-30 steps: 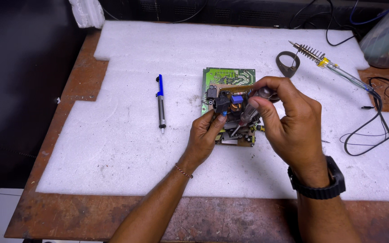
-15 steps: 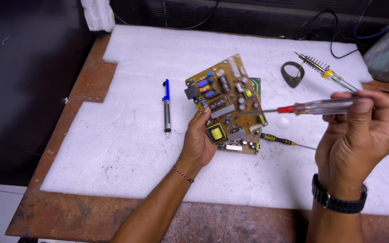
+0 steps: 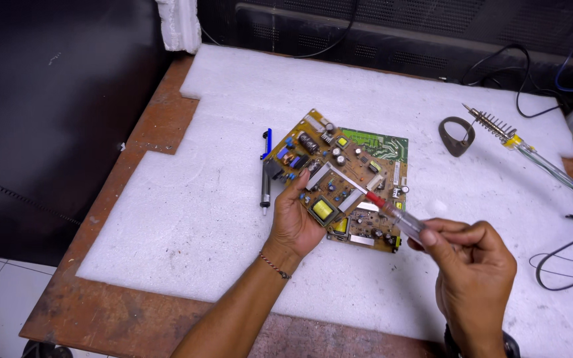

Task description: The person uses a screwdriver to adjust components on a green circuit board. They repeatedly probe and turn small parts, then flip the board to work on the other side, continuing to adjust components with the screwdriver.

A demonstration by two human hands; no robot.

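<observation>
White foam sheet [image 3: 233, 219] covers my rusty brown table [image 3: 67, 311]. My left hand [image 3: 296, 222] pinches the tan circuit board [image 3: 339, 179] at center. My right hand [image 3: 469, 265], at five o'clock, pinches a clear-handled screwdriver [image 3: 392, 212] touching it. Every part is on the board.

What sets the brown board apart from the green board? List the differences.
The brown board is tilted up in the left hand; the green board lies flat on the foam. The brown board shows in full, crowded with bulky parts; the green board is mostly hidden behind it. The screwdriver in the right hand points at the brown board, not the green one. Both are circuit boards.
</observation>
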